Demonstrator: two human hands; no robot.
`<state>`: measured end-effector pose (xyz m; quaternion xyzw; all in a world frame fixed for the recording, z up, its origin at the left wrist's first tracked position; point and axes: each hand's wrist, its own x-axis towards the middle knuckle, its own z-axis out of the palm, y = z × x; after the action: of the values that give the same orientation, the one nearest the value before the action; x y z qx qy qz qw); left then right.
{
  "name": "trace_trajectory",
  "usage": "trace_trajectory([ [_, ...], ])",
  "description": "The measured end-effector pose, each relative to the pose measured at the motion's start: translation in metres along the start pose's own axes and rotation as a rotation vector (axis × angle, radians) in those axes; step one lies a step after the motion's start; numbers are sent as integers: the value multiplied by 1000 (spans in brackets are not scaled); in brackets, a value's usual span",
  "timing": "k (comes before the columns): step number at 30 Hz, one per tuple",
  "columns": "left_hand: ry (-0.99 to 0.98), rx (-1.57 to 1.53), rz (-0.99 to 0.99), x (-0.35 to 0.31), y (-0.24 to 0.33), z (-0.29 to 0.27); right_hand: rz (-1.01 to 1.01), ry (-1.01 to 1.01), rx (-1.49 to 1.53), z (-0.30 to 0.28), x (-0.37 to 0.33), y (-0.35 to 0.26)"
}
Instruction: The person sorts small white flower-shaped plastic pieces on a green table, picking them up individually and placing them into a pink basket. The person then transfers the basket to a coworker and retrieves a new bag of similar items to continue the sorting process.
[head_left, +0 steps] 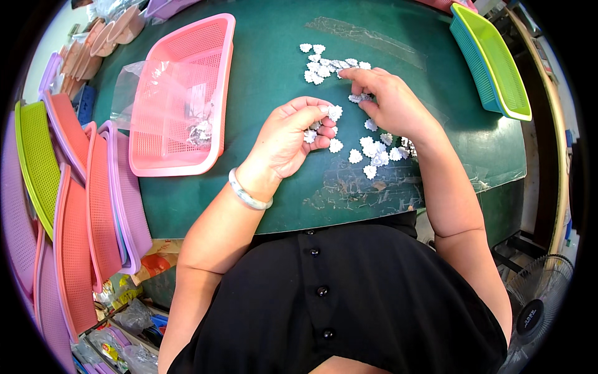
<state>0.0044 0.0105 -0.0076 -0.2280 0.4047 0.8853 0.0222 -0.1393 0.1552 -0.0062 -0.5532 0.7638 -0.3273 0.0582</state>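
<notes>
Mostly loose on the green table [274, 68] — white flower-shaped pieces [379, 154], one group near the right forearm, another farther out beyond the fingers. Up close, one piece [334, 113] pinched between the thumb and index fingertip of the left hand [281, 138], with a few more tucked among the curled lower fingers. Just across, the right hand [395, 101] low over the table, fingers bent and parted, index fingertip at the edge of the far group; another piece [358, 98] right beside the thumb and inner fingers, with no telling from this angle whether gripped or only touched.

Seemingly only partway along: a small handful gathered in the left hand, many more pieces left lying in both groups.

Farther left on the table, a pink basket [180, 170] with a clear plastic bag [138, 93] across its left rim, and pale bits inside — too unclear to count as pieces already done. Toward the far right, a green basket [492, 62]; past the table's left edge, stacked pink, purple and green baskets [76, 249]. Lowest at right, a fan [532, 315].
</notes>
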Motion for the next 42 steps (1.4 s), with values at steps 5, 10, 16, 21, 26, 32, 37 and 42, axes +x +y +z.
trace_trajectory([
  [5, -3, -15, 5, 0, 0, -1, 55, 0, 52, 0, 0, 0],
  [10, -9, -15, 12, 0, -1, -2, 202, 30, 252, -1, 2, 0],
  [16, -28, -23, 28, 0, 2, 0, 371, 9, 747, -2, 5, -8],
  [21, -18, 47, 0, 0, 0, -1, 428, -18, 845, 0, 5, -15],
  [26, -40, 63, -42, 1, 0, -2, 367, 12, 851, 0, 4, -23],
  [32, -51, 79, -45, 2, -1, -2, 340, -30, 861, 1, 3, -24],
  [37, -54, 69, -54, 1, 0, -2, 329, -38, 877, 0, 3, -25],
  [42, -49, 77, -35, 1, -1, 0, 316, -47, 909, 0, 2, -24],
])
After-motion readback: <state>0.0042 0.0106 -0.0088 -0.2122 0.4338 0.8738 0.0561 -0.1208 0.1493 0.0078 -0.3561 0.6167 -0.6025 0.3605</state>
